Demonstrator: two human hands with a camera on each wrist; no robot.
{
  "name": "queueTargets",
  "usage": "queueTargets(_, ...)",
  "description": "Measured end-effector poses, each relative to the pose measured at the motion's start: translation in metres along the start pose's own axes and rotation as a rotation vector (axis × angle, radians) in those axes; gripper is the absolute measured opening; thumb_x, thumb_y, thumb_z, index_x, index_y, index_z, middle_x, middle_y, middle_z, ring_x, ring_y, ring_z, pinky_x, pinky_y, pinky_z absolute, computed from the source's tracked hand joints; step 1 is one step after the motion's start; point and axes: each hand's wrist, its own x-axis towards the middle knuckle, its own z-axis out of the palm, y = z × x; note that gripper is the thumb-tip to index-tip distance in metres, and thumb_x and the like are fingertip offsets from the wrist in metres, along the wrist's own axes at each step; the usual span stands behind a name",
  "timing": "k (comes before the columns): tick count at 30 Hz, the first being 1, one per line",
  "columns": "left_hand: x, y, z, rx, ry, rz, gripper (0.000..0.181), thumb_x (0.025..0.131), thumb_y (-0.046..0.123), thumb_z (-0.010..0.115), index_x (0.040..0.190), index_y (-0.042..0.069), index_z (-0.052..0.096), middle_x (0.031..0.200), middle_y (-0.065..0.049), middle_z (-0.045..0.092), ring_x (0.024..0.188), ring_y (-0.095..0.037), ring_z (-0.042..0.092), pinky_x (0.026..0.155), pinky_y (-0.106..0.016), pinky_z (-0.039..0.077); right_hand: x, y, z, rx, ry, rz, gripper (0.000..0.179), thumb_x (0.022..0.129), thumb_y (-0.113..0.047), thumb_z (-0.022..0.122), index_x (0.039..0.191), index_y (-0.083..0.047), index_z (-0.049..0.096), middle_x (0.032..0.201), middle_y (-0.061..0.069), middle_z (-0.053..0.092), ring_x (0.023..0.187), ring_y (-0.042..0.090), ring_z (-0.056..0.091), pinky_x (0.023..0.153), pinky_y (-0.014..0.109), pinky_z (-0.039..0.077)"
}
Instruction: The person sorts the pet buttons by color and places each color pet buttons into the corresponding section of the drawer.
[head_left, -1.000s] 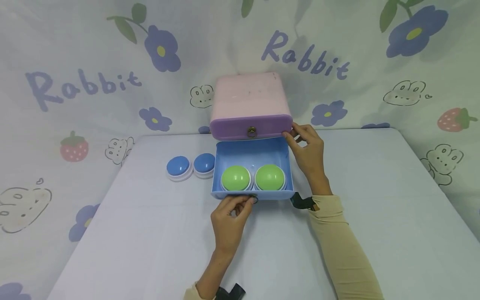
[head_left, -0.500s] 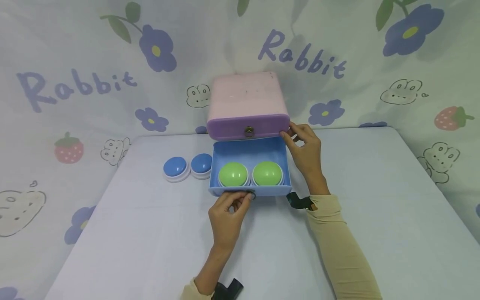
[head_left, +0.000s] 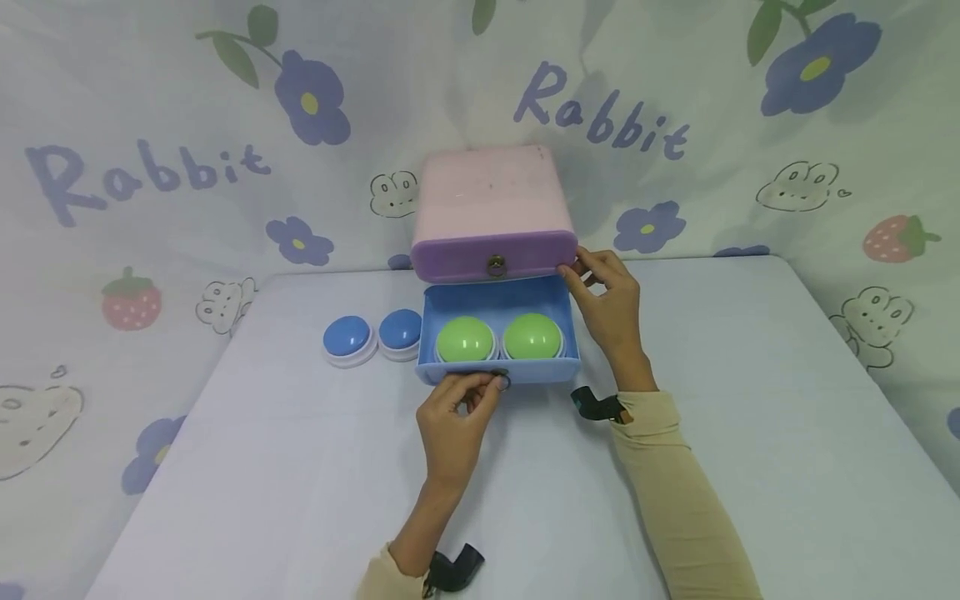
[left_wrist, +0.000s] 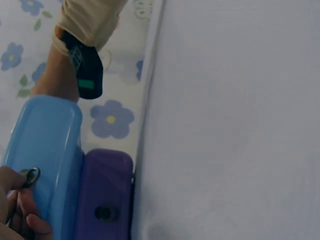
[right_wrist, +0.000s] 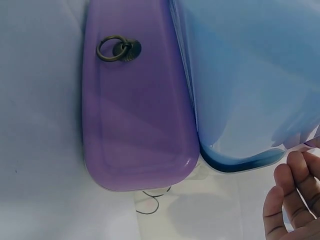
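Observation:
A pink drawer box (head_left: pixel 487 192) with a purple upper front (head_left: pixel 450 260) stands at the back. Its blue drawer (head_left: pixel 491 293) is pulled out below. Two green dome-topped push buttons (head_left: pixel 465 339) on white bases sit side by side in the drawer's front part. My left hand (head_left: pixel 453 429) pinches the ring pull (left_wrist: pixel 33 176) on the drawer front between thumb and fingertips. My right hand (head_left: pixel 611 304) holds the box's front right corner, thumb on the purple front. In the right wrist view, its curled fingers (right_wrist: pixel 300 187) show at the lower right, only partly in frame.
Two blue dome-topped push buttons (head_left: pixel 347 337) lie on the white table (head_left: pixel 300 467), left of the drawer; the right one stands very close to it. A patterned cloth (head_left: pixel 675 50) hangs behind the box. Another ring pull (head_left: pixel 496 265) hangs on the purple front.
The blue drawer has slid a little inward, carrying the green buttons toward the box. My left hand has moved forward with the ring pull. My right hand keeps its hold on the corner.

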Motion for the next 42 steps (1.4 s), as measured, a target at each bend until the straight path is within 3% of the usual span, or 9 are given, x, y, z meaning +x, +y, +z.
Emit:
queueTargets(6, 0.003, -0.005, 0.001, 0.006, 0.007, 0.023, 0.006, 0.080, -0.008, 0.078, 0.084, -0.006, 0.073, 0.075, -0.010, 0.064, 0.064, -0.016, 0.054, 0.056, -0.021, 0.046, 0.001, -0.003, 0.000, -0.001, 0.004, -0.007, 0.040, 0.091, -0.018, 0.076, 0.128, -0.003, 0.067, 0.101, 0.009, 0.065, 0.091, 0.018, 0.059, 0.081, 0.029, 0.049)
queueTargets(17, 0.007, -0.002, -0.001, 0.011, -0.007, -0.018, 0.006, 0.080, -0.008, 0.078, 0.083, -0.006, 0.073, 0.074, -0.010, 0.063, 0.064, -0.016, 0.055, 0.056, -0.022, 0.045, 0.002, -0.004, -0.001, -0.006, 0.006, -0.008, 0.040, 0.092, -0.018, 0.075, 0.128, -0.003, 0.067, 0.101, 0.009, 0.065, 0.090, 0.017, 0.058, 0.080, 0.026, 0.048)
queueTargets(25, 0.000, -0.037, 0.004, -0.005, -0.022, -0.037, 0.007, 0.087, 0.010, 0.079, 0.088, 0.004, 0.077, 0.078, -0.002, 0.065, 0.066, -0.015, 0.056, 0.058, -0.019, 0.045, 0.001, -0.002, 0.000, -0.006, 0.010, -0.013, 0.040, 0.092, -0.018, 0.076, 0.128, -0.004, 0.068, 0.101, 0.009, 0.065, 0.090, 0.017, 0.059, 0.080, 0.026, 0.048)
queueTargets(35, 0.003, -0.034, 0.008, -0.023, -0.028, -0.045, 0.008, 0.086, 0.010, 0.080, 0.089, 0.003, 0.077, 0.079, -0.003, 0.065, 0.067, -0.016, 0.057, 0.058, -0.018, 0.045, 0.002, -0.002, 0.000, 0.009, 0.018, 0.004, 0.038, 0.091, -0.015, 0.076, 0.126, -0.003, 0.068, 0.100, 0.013, 0.065, 0.091, 0.021, 0.059, 0.081, 0.030, 0.048)
queueTargets(42, 0.005, -0.035, 0.006, -0.016, -0.024, -0.029, 0.008, 0.087, 0.012, 0.079, 0.088, 0.004, 0.077, 0.078, -0.002, 0.065, 0.066, -0.015, 0.057, 0.057, -0.019, 0.046, 0.002, -0.004, 0.006, 0.009, 0.028, 0.013, 0.037, 0.091, -0.003, 0.073, 0.125, 0.007, 0.065, 0.101, 0.025, 0.063, 0.092, 0.035, 0.058, 0.081, 0.043, 0.048)
